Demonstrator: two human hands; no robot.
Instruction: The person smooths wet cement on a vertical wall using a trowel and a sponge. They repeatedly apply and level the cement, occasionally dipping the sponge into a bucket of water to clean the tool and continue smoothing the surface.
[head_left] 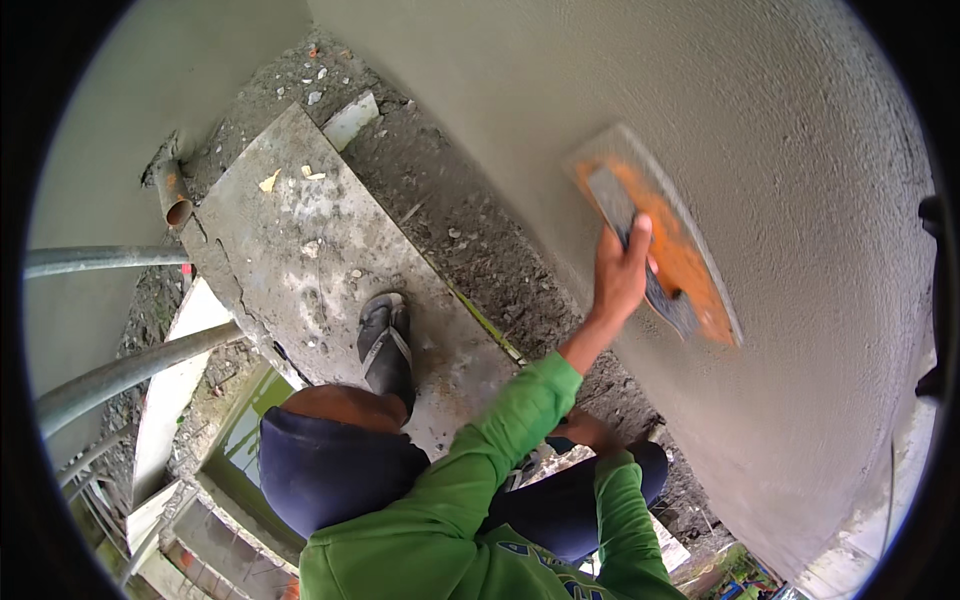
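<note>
My left hand (622, 268) reaches across to the right, its fingers wrapped round the grey handle of a plastering float (692, 262). The float has a worn orange back and a pale, mortar-stained edge. It lies against the grey plastered wall (790, 190). My right hand (594, 434) is low beside my right knee, blurred and partly behind the left sleeve. Its fingers do not show clearly, and a dark shape beside them cannot be made out.
My sandalled left foot (385, 335) stands on a stained board (300, 200). Rubble and soil (480, 235) run between board and wall. Metal pipes (140, 372) jut in at left, near a rusty pipe end (174, 198). A green-edged panel (250, 425) lies below the board.
</note>
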